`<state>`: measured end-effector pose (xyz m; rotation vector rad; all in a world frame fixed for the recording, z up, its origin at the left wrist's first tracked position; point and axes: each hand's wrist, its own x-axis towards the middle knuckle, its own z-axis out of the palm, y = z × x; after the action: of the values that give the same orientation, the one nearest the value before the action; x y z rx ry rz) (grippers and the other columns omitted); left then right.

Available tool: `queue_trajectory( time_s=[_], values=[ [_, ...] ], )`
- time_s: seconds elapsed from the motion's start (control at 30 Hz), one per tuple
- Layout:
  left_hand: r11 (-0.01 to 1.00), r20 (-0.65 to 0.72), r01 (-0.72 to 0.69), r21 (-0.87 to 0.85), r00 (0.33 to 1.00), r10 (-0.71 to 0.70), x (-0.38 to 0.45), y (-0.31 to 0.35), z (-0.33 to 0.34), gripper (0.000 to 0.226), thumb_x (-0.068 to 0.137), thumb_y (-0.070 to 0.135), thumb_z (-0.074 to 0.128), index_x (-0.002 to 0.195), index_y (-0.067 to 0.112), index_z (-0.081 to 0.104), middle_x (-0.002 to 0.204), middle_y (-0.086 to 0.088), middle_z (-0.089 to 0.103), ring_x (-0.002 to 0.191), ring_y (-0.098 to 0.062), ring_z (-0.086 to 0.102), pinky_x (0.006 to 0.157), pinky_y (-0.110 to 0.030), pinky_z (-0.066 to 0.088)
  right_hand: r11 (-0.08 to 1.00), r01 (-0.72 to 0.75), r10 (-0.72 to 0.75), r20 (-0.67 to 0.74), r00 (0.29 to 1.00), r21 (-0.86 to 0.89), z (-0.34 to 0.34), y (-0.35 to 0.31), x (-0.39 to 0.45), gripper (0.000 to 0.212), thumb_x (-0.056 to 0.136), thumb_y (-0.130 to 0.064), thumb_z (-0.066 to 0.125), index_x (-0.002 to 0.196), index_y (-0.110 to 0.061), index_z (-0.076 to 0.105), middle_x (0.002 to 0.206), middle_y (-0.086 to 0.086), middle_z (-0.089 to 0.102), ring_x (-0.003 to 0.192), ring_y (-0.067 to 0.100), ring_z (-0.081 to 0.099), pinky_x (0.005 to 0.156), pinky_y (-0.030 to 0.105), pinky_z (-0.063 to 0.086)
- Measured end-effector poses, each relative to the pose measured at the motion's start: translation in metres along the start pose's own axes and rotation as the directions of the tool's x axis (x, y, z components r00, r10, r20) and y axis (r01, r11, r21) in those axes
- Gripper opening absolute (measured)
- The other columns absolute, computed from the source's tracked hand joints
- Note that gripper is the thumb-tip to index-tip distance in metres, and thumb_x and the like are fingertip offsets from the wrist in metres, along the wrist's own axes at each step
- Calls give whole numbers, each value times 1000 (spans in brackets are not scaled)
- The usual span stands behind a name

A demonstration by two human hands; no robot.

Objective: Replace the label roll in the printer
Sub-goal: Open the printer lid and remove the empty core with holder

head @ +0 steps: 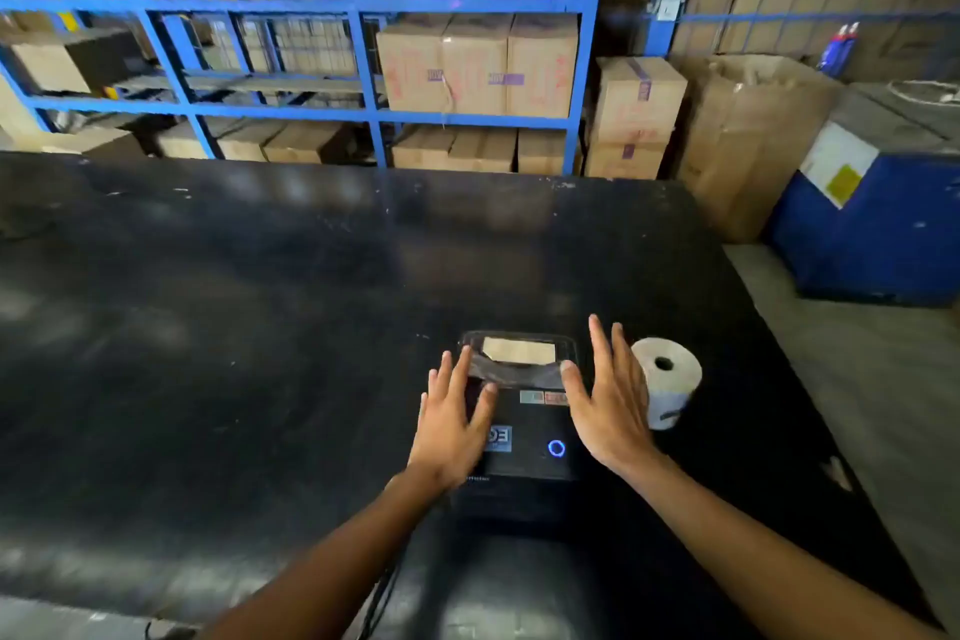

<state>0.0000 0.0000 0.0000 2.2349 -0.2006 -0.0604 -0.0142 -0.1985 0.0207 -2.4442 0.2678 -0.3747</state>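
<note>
A small black label printer [524,437] sits on the black table [234,327], near the front right. Its lid is down, with a clear window showing pale paper inside, and a blue ring light glows on its top. My left hand [452,421] rests flat on the printer's left side, fingers spread. My right hand [608,400] hovers at the printer's right side, fingers apart, holding nothing. A white label roll [670,379] stands on the table just right of my right hand, its dark core facing up.
Blue metal shelving [358,62] stacked with cardboard boxes runs behind the table. More boxes [636,114] and a blue machine [872,218] stand at the right. The table's right edge drops to a concrete floor. A black cable hangs off the front edge.
</note>
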Motion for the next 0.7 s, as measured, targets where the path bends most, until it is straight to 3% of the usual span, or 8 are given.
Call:
queue_trajectory(
  time_s=[0.13, 0.3, 0.37, 0.43, 0.53, 0.6, 0.7],
  values=[
    [954, -83, 122, -273, 985, -150, -29, -19, 15, 70, 99, 42, 52, 158, 25, 18, 166, 2, 18, 152, -12, 14, 123, -31, 14, 988, -103, 92, 92, 991, 117, 12, 19, -37, 71, 95, -46, 48, 154, -33, 9, 164, 6, 9, 150, 22, 5, 119, 46, 11],
    [792, 28, 298, -533, 942, -335, -55, -34, 29, 82, 85, 58, 62, 154, 33, 26, 152, 5, 48, 137, -9, 46, 119, -40, 33, 868, -337, 286, 186, 940, 366, 23, 29, -79, 72, 93, -48, 54, 153, -32, 17, 161, 1, 21, 147, 17, 20, 119, 43, 22],
    [769, 58, 303, -563, 942, -329, -60, -38, 33, 83, 81, 62, 62, 152, 32, 33, 147, 6, 53, 134, -7, 49, 118, -39, 35, 769, -445, 354, 274, 894, 459, 26, 27, -91, 68, 93, -49, 54, 152, -29, 25, 155, 1, 36, 140, 15, 35, 116, 40, 29],
    [762, 65, 292, -578, 947, -314, -62, -40, 35, 76, 84, 60, 63, 150, 32, 37, 143, 6, 57, 130, -4, 52, 115, -35, 37, 678, -490, 367, 325, 872, 548, 28, 25, -98, 52, 96, -45, 51, 144, -25, 43, 140, -2, 55, 123, 7, 53, 109, 35, 39],
    [752, 67, 276, -599, 953, -297, -62, -42, 35, 72, 84, 60, 61, 148, 34, 39, 139, 8, 61, 124, 3, 56, 113, -32, 40, 585, -525, 385, 358, 851, 618, 30, 17, -103, 39, 97, -46, 48, 130, -26, 56, 119, -17, 63, 103, -7, 57, 100, 30, 46],
    [744, 74, 281, -606, 951, -299, -64, -43, 36, 77, 80, 66, 61, 148, 35, 39, 139, 7, 61, 125, -1, 56, 113, -34, 41, 535, -530, 443, 316, 839, 658, 34, 15, -104, 34, 95, -42, 53, 123, -22, 58, 112, -17, 63, 98, -6, 60, 98, 31, 48],
    [739, 66, 290, -608, 946, -317, -65, -43, 38, 79, 79, 70, 61, 147, 39, 38, 139, 5, 61, 128, -7, 55, 114, -38, 40, 543, -504, 518, 205, 831, 672, 36, 14, -102, 32, 92, -36, 61, 111, -11, 60, 101, -4, 68, 90, 4, 64, 95, 39, 53]
  ],
)
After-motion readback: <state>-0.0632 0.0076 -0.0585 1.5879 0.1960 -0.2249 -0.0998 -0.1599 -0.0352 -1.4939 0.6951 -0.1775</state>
